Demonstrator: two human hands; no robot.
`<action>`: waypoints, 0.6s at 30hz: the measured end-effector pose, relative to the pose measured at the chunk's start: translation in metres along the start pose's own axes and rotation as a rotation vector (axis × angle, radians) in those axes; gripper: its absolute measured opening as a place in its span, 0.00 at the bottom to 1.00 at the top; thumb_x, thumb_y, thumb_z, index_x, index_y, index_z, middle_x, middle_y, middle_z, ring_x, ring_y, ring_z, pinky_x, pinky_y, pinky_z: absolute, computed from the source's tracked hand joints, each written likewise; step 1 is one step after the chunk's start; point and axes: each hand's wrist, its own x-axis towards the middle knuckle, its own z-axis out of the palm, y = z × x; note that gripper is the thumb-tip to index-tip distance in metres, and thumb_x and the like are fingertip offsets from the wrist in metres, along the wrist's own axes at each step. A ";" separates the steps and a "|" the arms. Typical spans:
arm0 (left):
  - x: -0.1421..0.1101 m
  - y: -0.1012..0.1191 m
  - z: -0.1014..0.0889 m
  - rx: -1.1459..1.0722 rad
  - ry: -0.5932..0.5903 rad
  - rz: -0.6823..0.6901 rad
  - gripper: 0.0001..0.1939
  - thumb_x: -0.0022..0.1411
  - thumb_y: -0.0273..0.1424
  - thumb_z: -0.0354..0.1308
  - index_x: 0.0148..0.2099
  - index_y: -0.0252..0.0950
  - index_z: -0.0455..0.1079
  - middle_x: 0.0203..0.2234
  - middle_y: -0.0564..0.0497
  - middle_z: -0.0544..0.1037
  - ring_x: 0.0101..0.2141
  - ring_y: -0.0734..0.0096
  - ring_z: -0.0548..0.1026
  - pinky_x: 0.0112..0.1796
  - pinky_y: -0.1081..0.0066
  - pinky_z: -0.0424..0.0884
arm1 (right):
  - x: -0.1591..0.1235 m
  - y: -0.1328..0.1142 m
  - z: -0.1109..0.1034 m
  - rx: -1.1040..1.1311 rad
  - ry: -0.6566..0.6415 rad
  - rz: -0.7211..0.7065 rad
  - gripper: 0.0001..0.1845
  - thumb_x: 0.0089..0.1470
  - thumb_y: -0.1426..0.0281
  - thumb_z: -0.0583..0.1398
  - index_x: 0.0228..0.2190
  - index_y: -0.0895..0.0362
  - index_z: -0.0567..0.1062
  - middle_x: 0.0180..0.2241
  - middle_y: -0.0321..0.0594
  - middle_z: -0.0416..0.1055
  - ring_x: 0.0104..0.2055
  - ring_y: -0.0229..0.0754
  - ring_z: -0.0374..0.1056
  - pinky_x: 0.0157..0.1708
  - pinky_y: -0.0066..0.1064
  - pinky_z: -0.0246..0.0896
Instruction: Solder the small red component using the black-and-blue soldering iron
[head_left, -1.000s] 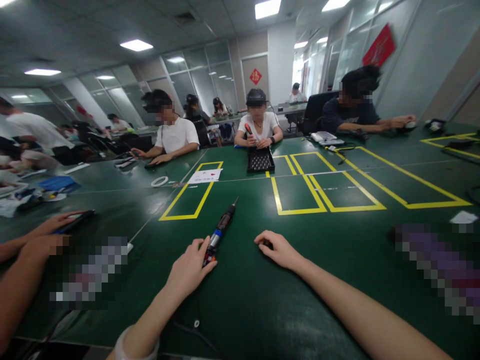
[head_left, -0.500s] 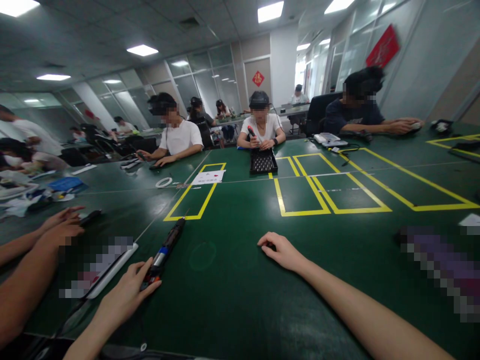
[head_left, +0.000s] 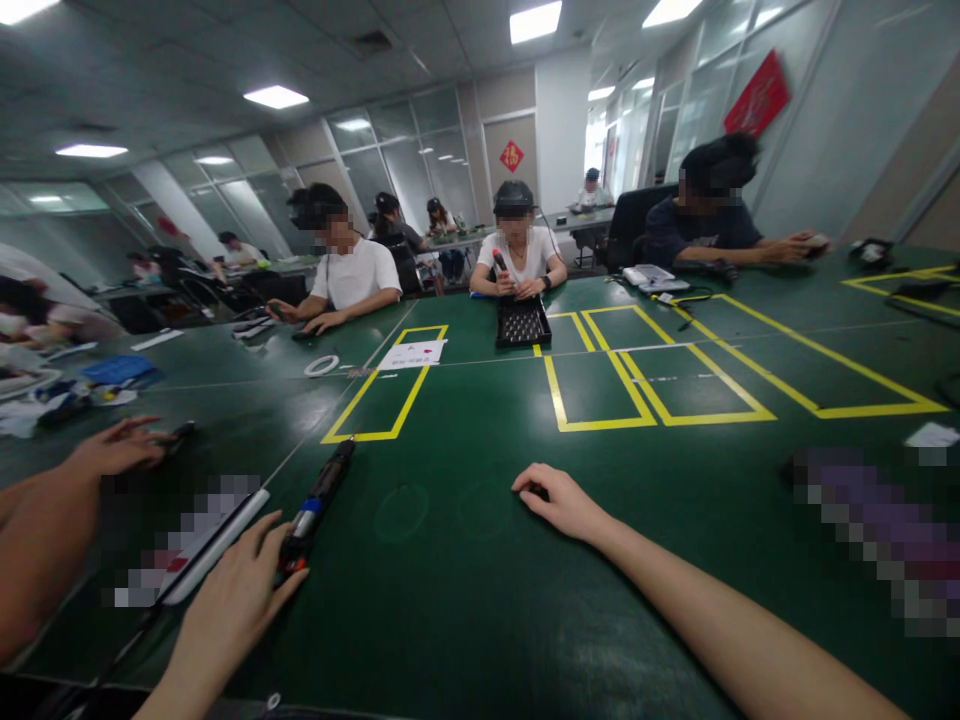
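Note:
An electric screwdriver [head_left: 319, 495], dark with a blue band and an orange-red rear end, lies slanted on the green table with its tip pointing away from me. My left hand [head_left: 244, 575] is at its rear end. The fingers are stretched on one side of the tool and the thumb on the other, touching or very near it. My right hand [head_left: 559, 498] rests on the table to the right, its fingers loosely curled. A dark gap shows between thumb and forefinger, and I make out no object there.
Left of my hand lies a white-edged, partly blurred item [head_left: 217, 550] with a cable. Beyond it, another person's hands [head_left: 124, 445] rest near a small dark tool. Yellow tape outlines [head_left: 607, 425] mark the table. Across sits a person with a black tray [head_left: 523, 325]. A blurred purple item [head_left: 877, 520] lies right.
The screwdriver's tip has swung slightly left and lower. My left hand has shifted back and left, its fingers more spread. My right hand stays in place. The view has turned slightly.

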 end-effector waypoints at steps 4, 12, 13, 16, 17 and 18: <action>-0.004 0.009 -0.001 0.162 0.095 0.105 0.21 0.57 0.43 0.46 0.42 0.33 0.68 0.59 0.37 0.61 0.55 0.45 0.65 0.56 0.53 0.59 | 0.000 0.000 0.000 0.004 -0.002 0.000 0.08 0.54 0.77 0.57 0.36 0.56 0.74 0.35 0.39 0.72 0.38 0.41 0.67 0.39 0.32 0.62; 0.008 0.019 -0.010 0.176 0.041 0.102 0.22 0.61 0.41 0.41 0.42 0.34 0.71 0.52 0.40 0.70 0.50 0.51 0.69 0.54 0.56 0.62 | 0.001 0.001 0.001 0.009 -0.003 -0.002 0.08 0.54 0.77 0.57 0.36 0.56 0.74 0.35 0.39 0.72 0.38 0.41 0.67 0.39 0.32 0.61; 0.011 0.025 -0.015 0.140 0.032 0.098 0.23 0.62 0.42 0.41 0.44 0.34 0.71 0.51 0.40 0.71 0.49 0.52 0.70 0.53 0.57 0.63 | 0.001 0.001 0.001 0.009 -0.002 -0.001 0.09 0.54 0.77 0.57 0.36 0.56 0.74 0.35 0.39 0.72 0.38 0.41 0.67 0.39 0.32 0.61; 0.021 0.061 -0.033 -0.048 -0.043 0.110 0.22 0.64 0.43 0.39 0.48 0.37 0.68 0.48 0.44 0.73 0.45 0.58 0.73 0.47 0.61 0.68 | 0.002 0.001 0.001 0.010 0.002 0.008 0.08 0.54 0.76 0.57 0.35 0.56 0.75 0.34 0.39 0.72 0.37 0.41 0.67 0.38 0.31 0.61; 0.026 0.077 -0.039 -0.125 -0.075 0.139 0.21 0.65 0.43 0.39 0.49 0.38 0.67 0.46 0.46 0.74 0.43 0.60 0.74 0.44 0.63 0.69 | 0.002 0.001 0.001 0.014 0.003 0.010 0.07 0.55 0.75 0.57 0.34 0.56 0.75 0.34 0.39 0.72 0.37 0.41 0.66 0.37 0.31 0.60; 0.031 0.096 -0.045 -0.194 -0.093 0.189 0.20 0.65 0.42 0.39 0.49 0.39 0.66 0.45 0.47 0.74 0.42 0.62 0.74 0.43 0.65 0.69 | 0.002 0.001 0.001 0.024 0.006 0.011 0.06 0.56 0.73 0.57 0.32 0.57 0.74 0.33 0.39 0.71 0.35 0.40 0.66 0.36 0.30 0.60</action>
